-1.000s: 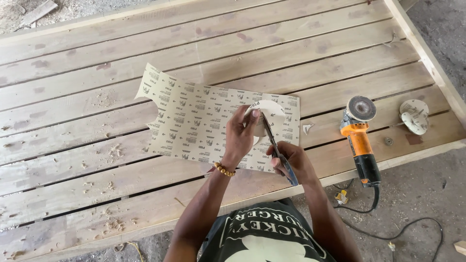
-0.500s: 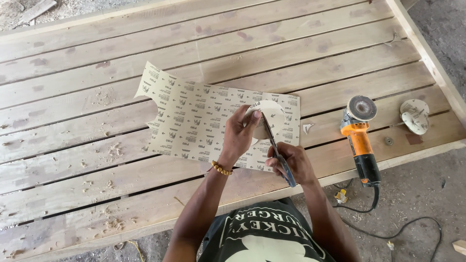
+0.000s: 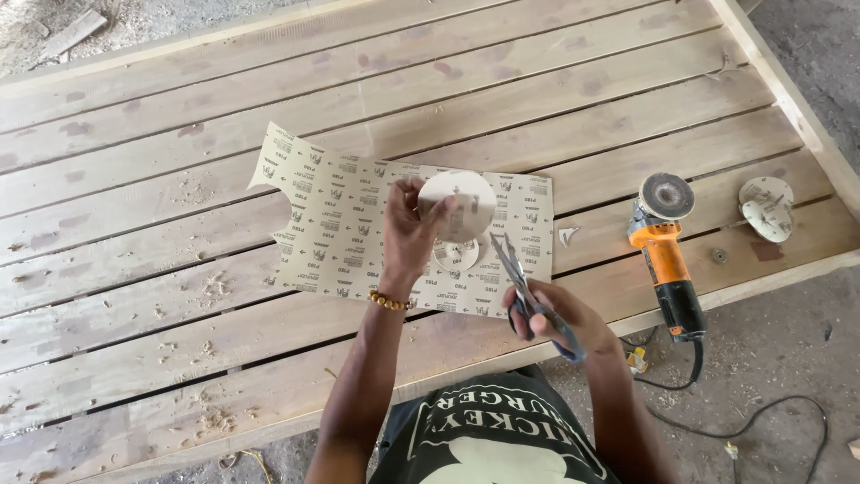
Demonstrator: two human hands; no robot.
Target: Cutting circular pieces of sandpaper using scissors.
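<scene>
**Cut disc in my left hand, scissors in my right**

My left hand [image 3: 414,231] pinches a round sandpaper disc [image 3: 457,204], pale backing side up, held above the sandpaper sheet [image 3: 354,224]. My thumb and fingers clamp on the disc's edge at about 9 o'clock, so most of the circle stands free toward 3 o'clock. A beaded bracelet [image 3: 391,302] sits on that wrist.

At roughly 5 o'clock from the disc, my right hand [image 3: 551,315] is clenched through the handles of the scissors [image 3: 520,282]. The blades point up toward 11 o'clock, their tips near the disc's lower edge but apart from it; I cannot tell whether they are fully closed.

The sheet lies flat, printed backing up, with a rounded bite cut out of its left edge and a round hole [image 3: 455,255] just below the disc. A small paper offcut [image 3: 568,236] lies just off the sheet at 3 o'clock.

Further toward 3 o'clock, an orange angle grinder [image 3: 665,260] lies on the slatted wooden frame [image 3: 179,161], its pad facing up and its cord trailing to the ground. Beyond it rests another disc [image 3: 767,207].
</scene>
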